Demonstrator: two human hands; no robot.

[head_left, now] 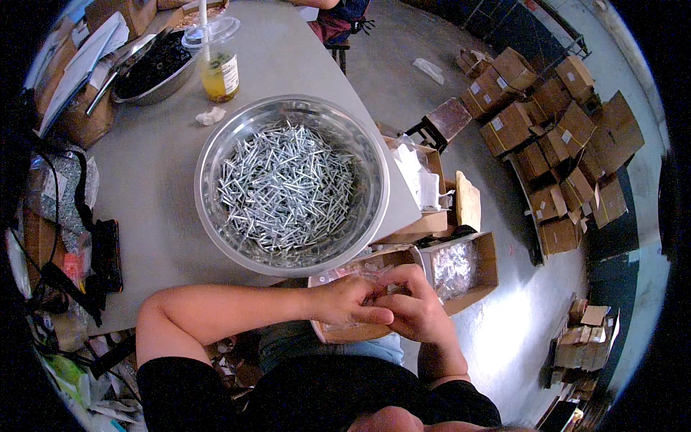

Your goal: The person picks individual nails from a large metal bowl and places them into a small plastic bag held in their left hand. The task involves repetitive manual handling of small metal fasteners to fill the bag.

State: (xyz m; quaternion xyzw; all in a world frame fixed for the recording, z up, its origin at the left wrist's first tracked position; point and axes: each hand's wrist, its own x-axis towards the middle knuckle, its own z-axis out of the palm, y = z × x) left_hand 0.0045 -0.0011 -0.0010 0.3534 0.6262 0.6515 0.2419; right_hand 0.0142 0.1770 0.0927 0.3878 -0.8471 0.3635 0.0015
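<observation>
A large steel bowl full of silver screws sits on the grey table in front of me. Below the table's near edge, my left hand and my right hand meet over a cardboard box on my lap. Their fingers pinch together on a small clear plastic bag. What the bag holds is hidden by my fingers.
A second steel bowl with dark parts and a lidded drink cup stand at the table's far side. An open carton of clear bags sits on the floor to my right. Several stacked cartons fill the far right. Cables and a black device lie left.
</observation>
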